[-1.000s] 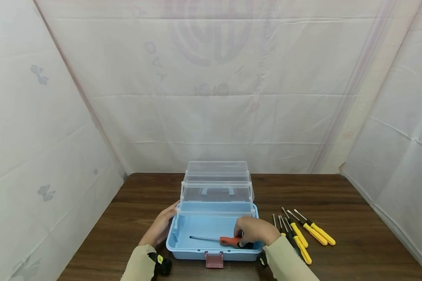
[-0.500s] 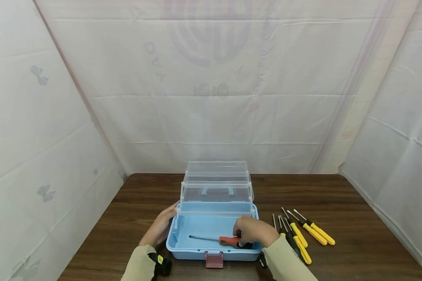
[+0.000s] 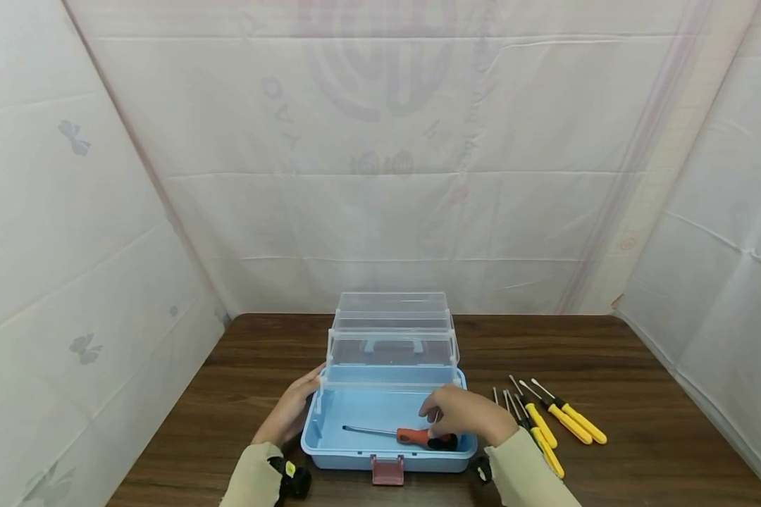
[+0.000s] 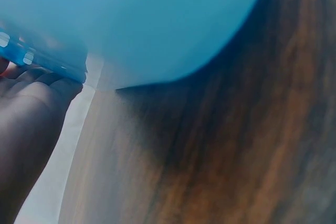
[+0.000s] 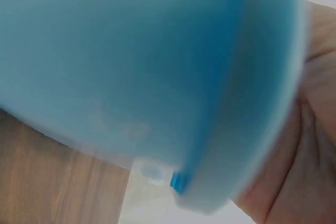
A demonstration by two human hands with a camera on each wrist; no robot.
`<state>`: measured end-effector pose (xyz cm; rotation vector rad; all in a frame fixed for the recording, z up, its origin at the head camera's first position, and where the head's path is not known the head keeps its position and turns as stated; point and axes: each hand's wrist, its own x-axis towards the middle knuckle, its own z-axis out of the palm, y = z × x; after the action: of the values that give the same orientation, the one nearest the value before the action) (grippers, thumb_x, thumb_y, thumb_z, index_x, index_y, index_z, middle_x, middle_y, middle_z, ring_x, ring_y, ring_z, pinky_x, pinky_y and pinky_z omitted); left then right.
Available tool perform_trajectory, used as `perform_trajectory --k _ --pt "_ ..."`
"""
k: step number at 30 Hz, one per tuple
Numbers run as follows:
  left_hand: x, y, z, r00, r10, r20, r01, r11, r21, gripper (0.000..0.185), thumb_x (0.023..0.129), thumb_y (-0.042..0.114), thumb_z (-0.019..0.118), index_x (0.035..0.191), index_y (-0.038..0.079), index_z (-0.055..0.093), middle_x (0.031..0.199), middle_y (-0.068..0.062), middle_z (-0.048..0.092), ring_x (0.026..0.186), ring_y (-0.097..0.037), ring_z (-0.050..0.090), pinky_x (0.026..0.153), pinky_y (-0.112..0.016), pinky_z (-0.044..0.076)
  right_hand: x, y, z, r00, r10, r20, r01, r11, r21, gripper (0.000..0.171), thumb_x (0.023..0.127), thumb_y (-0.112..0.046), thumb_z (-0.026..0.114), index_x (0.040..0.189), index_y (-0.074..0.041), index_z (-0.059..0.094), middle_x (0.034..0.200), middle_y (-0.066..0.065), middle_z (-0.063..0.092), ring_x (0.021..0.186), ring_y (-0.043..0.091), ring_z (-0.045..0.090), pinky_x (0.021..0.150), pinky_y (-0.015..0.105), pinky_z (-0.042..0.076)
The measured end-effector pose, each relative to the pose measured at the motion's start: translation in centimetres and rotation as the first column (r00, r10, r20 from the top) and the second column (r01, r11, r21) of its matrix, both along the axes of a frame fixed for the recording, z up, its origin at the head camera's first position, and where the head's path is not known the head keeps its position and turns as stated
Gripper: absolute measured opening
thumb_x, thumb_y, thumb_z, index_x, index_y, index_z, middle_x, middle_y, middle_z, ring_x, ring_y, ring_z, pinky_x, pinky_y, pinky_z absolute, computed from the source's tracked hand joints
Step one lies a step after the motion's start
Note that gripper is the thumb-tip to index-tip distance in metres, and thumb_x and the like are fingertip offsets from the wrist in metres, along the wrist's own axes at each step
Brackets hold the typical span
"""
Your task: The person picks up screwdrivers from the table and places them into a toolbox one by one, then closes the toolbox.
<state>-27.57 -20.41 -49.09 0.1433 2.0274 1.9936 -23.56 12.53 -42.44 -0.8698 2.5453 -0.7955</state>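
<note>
Orange screwdriver point(image 3: 418, 437) just beneath right hand point(image 3: 466, 414)

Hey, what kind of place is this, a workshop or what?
Probably a staged recording booth, not a workshop: white sheeting walls in a wooden table that bears only a blue toolbox and some yellow screwdrivers.

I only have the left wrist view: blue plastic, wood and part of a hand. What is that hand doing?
Observer: The left hand rests against the left outer wall of the open blue toolbox, fingers fairly straight.
Operator: And the other hand?
Observer: The right hand hovers inside the box over the orange-handled screwdriver, which lies on the box floor.
Operator: Any tools outside?
Observer: Yes, several yellow-handled screwdrivers lie on the table to the box's right.
</note>
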Motion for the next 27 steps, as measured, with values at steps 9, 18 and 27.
perform_trajectory --k 9,18,27 --pt "0.0 0.0 0.1 1.000 -0.004 0.001 0.004 1.000 -0.002 0.054 0.102 0.022 0.035 0.153 0.007 0.023 0.159 -0.021 0.018 0.145 -0.043 0.018 0.112 -0.063 0.023 -0.5 1.0 0.3 1.000 0.009 -0.026 -0.012 0.993 -0.119 0.024 0.085 -0.004 0.068 0.108 0.003 0.070 0.095 0.011 0.072 0.079 0.003 0.063 0.069 0.021 0.054" --pt "-0.1 -0.2 -0.1 1.000 -0.028 -0.001 0.028 1.000 -0.001 0.054 0.103 0.024 0.033 0.153 0.008 0.021 0.159 -0.021 0.017 0.144 -0.044 0.019 0.112 -0.063 0.024 -0.6 2.5 1.4 0.999 0.007 -0.051 -0.015 0.987 -0.161 0.026 0.088 -0.013 0.069 0.111 0.000 0.069 0.098 0.010 0.071 0.082 0.004 0.064 0.071 0.020 0.054" --pt "-0.1 -0.4 -0.3 1.000 -0.018 -0.007 0.018 1.000 0.001 0.053 0.103 0.024 0.033 0.153 0.007 0.022 0.159 -0.021 0.018 0.145 -0.043 0.018 0.112 -0.062 0.023 -0.7 4.4 2.5 0.992 -0.075 -0.102 0.055 0.981 -0.188 0.026 0.089 -0.014 0.067 0.111 -0.001 0.069 0.092 0.001 0.072 0.078 0.004 0.064 0.065 0.019 0.053"
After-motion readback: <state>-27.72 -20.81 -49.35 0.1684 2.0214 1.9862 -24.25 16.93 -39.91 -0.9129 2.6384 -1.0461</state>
